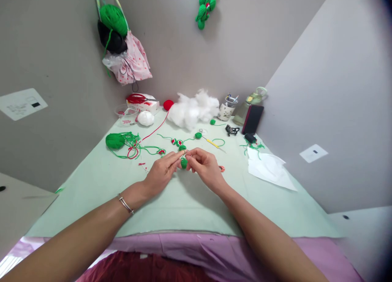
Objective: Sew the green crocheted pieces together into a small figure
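My left hand [162, 168] and my right hand [204, 166] meet over the middle of the table. Between them hangs a small green crocheted ball [183, 163], held at the fingertips of my left hand. The fingers of my right hand are pinched together beside it, close to the left index fingertip; what they grip is too small to make out. Just beyond lies another green crocheted ball [182, 147], with red-and-white crocheted pieces [177, 142] and green yarn near it. A yellow-handled crochet hook [212, 143] rests to the right, behind my right hand.
Green yarn [115, 141] lies tangled at left. Along the back are a white yarn ball [145, 118], a red yarn ball [168, 105], white stuffing [194, 108], a pen cup [227, 109], a bottle [245, 108] and a phone [252, 119]. White paper [269, 169] lies right.
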`<state>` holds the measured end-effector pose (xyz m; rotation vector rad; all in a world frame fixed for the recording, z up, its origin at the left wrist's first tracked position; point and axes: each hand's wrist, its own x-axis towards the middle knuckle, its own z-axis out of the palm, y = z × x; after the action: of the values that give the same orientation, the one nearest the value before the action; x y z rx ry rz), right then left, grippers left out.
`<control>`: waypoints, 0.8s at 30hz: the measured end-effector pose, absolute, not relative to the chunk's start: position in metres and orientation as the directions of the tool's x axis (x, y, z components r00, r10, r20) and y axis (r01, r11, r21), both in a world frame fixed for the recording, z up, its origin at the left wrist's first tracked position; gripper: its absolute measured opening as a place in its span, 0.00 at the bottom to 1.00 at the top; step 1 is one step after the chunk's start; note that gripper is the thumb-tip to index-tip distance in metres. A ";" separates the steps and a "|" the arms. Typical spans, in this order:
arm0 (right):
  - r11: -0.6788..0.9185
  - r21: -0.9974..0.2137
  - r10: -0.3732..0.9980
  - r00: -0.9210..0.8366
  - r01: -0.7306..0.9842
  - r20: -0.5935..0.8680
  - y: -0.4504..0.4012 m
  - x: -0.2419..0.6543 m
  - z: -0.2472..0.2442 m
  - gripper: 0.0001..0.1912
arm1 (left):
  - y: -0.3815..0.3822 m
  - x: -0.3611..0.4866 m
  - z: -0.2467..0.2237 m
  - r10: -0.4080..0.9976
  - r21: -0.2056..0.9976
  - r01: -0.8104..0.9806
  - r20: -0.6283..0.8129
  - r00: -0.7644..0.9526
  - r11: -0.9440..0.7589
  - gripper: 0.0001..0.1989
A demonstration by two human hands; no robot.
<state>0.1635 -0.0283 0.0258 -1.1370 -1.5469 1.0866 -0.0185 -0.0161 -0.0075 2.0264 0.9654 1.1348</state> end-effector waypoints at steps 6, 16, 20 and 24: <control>0.203 -0.955 0.973 -0.151 0.216 0.172 -0.029 0.163 0.025 0.09 | -0.016 -0.018 -0.009 0.775 0.721 0.305 0.514 0.368 -0.623 0.20; 0.156 -0.973 0.975 -0.187 0.169 0.124 -0.030 0.160 0.031 0.09 | -0.015 -0.019 -0.015 0.652 0.492 0.435 0.639 0.408 -0.754 0.19; 0.125 -0.984 0.972 -0.216 0.131 0.095 -0.028 0.161 0.032 0.09 | -0.016 -0.019 -0.015 0.616 0.421 0.468 0.661 0.429 -0.777 0.20; 0.116 -0.985 0.970 -0.226 0.131 0.084 -0.026 0.162 0.034 0.09 | -0.017 -0.018 -0.014 0.595 0.420 0.436 0.676 0.436 -0.796 0.20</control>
<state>0.1619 -0.0259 0.0337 -1.1240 -1.5265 1.2210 -0.0180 -0.0172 -0.0142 2.5022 0.9088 1.2904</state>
